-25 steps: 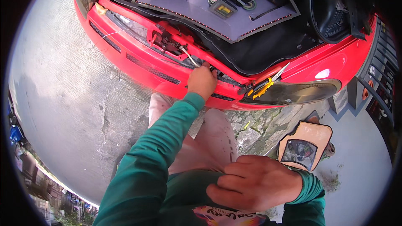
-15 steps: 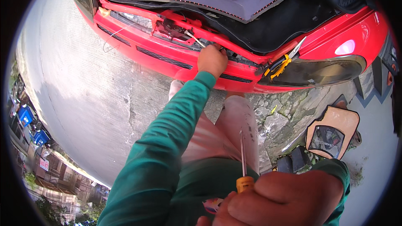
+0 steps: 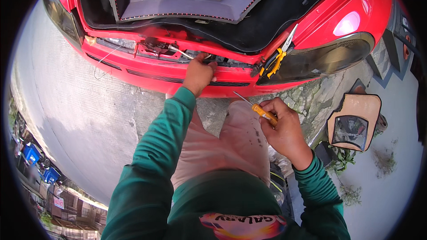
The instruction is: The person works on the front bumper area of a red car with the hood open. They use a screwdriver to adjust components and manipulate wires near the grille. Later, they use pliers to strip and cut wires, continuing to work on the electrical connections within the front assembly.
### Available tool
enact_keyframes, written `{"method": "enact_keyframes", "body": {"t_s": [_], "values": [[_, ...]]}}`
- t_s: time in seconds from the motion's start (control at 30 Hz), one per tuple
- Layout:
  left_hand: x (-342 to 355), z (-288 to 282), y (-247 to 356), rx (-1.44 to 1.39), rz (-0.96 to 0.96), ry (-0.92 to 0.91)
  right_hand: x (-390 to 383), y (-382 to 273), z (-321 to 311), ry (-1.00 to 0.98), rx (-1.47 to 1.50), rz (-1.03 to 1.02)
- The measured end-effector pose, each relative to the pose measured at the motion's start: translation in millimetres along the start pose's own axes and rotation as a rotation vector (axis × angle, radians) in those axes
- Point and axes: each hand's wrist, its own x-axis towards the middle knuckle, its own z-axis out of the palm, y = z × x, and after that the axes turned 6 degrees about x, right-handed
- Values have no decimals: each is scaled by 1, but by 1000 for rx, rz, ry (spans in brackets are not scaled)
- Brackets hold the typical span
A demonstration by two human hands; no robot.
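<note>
Right hand (image 3: 287, 129), fingers clamped around a yellow-handled screwdriver (image 3: 266, 114).
It points toward the red car (image 3: 320, 18). The left hand (image 3: 198, 75) is at the car's front by a white cord (image 3: 182, 53); whether its fingers grip it, I cannot tell. Pliers (image 3: 280, 56) lie beside the headlight (image 3: 324, 60).

From the wearer's head, a single wide fisheye view looks steeply down and forward, very near the torso in a dark green shirt (image 3: 218, 193) at the lower centre, farther from the curved red car bumper (image 3: 133, 81) in the upper half.
</note>
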Motion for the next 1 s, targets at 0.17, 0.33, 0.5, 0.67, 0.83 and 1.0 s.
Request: {"method": "enact_keyframes", "body": {"t_s": [0.17, 0.33, 0.5, 0.67, 0.83, 1.0], "values": [[5, -22, 10, 252, 3, -155, 10, 49, 60, 3, 691, 395], [28, -43, 10, 2, -164, -428, 21, 46, 151, 139, 952, 307], [25, -51, 16, 242, -33, -411, 32, 41, 193, 271, 1198, 362], [29, -54, 7, 728, 266, -218, 65, 23, 217, 352, 1357, 372], [-3, -55, 46, 1449, 875, 64, 110, -12, 238, 408, 1593, 392], [36, -54, 74, 1610, 1153, -119, 154, -24, 266, 509, 1975, 348]]}}
